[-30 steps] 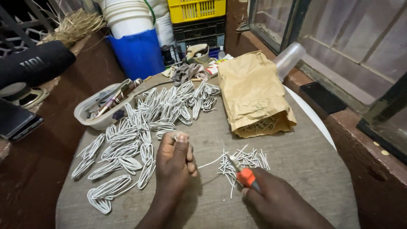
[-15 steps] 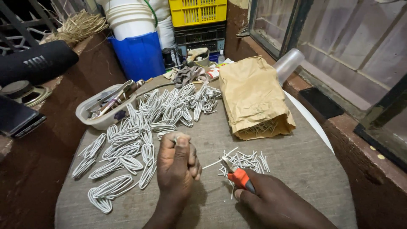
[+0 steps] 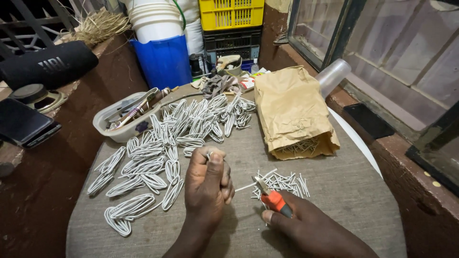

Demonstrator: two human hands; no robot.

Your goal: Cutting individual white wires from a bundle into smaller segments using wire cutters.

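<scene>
On grey mat, left hand (image 3: pixel 208 179) fist unchanged, pliers (image 3: pixel 270 197) slightly lower

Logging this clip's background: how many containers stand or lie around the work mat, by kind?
Yellow crate: 1
Black crate: 1
Blue bin: 1
White bucket stack: 1
Clear plastic tub: 1
Brown paper bag: 1
Clear plastic cup: 1
Total: 7

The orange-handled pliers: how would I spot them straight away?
Start at the brown paper bag lying on the grey cloth-covered table. Just below its open end lies a pile of short white wire pieces. The pliers sit at that pile's near edge in the right hand, the only orange thing among white wire.
</scene>
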